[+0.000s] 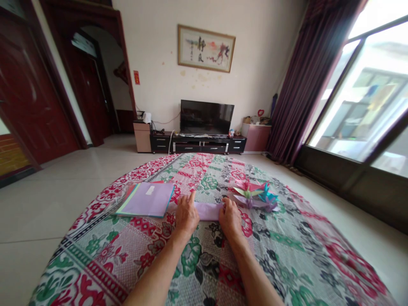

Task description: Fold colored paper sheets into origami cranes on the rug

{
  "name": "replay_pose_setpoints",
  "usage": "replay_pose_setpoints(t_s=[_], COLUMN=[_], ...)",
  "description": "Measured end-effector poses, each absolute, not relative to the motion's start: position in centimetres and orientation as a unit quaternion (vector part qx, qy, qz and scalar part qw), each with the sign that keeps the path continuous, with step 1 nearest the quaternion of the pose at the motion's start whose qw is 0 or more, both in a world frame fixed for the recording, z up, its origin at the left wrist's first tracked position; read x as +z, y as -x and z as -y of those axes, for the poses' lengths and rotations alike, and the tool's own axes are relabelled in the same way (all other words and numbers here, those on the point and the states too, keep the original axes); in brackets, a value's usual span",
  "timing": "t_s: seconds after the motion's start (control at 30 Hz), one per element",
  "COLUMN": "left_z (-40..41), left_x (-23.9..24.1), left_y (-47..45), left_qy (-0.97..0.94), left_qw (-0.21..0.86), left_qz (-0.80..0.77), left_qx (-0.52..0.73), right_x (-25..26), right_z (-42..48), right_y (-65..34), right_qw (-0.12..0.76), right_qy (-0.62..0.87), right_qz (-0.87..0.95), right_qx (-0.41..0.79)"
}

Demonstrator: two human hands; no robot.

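A folded strip of light purple paper (208, 211) lies flat on the table between my hands. My left hand (187, 216) grips its left end, the index finger pointing forward along the edge. At the opposite end, my right hand (230, 217) has its fingers curled over the paper. My fingers and palms hide both ends of the strip. To the left lies a stack of coloured paper sheets (149, 205), purple on top. Several folded paper cranes (250, 193) in pink, green, teal and purple sit grouped beyond my right hand.
A floral tablecloth (197, 250) covers the round table. Past its far edge are a low TV cabinet (199, 144) and a television (206, 117). A purple curtain (301, 85) hangs beside the window on the right; dark red doors (30, 80) are on the left.
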State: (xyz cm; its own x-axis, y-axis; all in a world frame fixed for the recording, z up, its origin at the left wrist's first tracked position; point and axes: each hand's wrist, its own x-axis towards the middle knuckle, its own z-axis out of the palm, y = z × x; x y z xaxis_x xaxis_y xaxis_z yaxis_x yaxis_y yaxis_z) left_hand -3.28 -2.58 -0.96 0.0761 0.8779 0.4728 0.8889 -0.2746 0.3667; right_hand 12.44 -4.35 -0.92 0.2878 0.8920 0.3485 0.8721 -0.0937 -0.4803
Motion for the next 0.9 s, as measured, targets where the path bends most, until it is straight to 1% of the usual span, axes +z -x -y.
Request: replay_pose_setpoints(t_s=[0.1,0.2,0.27,0.4,0.5,0.63,0.77,0.9], left_z=[2.9,3.2,3.2,3.1,3.2,3.9,4.5,4.8], left_x=[-0.3,0.3,0.5,0.6,0.5,0.2,-0.3,-0.8], left_y=[3.0,2.6,2.3,2.0,2.1,2.3,2.4,2.5], left_qy=[0.745,0.772,0.794,0.815,0.816,0.807,0.805,0.801], left_qw=[0.056,0.078,0.075,0.047,0.023,-0.003,0.003,0.009], left_qz=[0.587,0.567,0.552,0.551,0.558,0.56,0.553,0.555], left_qx=[-0.311,-0.278,-0.244,-0.172,-0.151,-0.188,-0.217,-0.223], right_x=[-1.0,-0.7,-0.5,0.0,0.2,0.0,-0.6,-0.8], right_z=[4.4,4.6,4.7,4.6,4.5,5.1,6.3,7.3], right_y=[-12.4,-12.4,-12.4,-12.5,-12.6,-12.1,-11.1,-10.6], right_qw=[0.319,0.305,0.283,0.208,0.177,0.186,0.218,0.231], right_qy=[0.736,0.721,0.707,0.687,0.682,0.708,0.715,0.714], right_qz=[0.598,0.622,0.647,0.695,0.709,0.681,0.662,0.659], right_qx=[-0.001,-0.022,-0.031,-0.046,-0.041,-0.037,-0.053,-0.05])
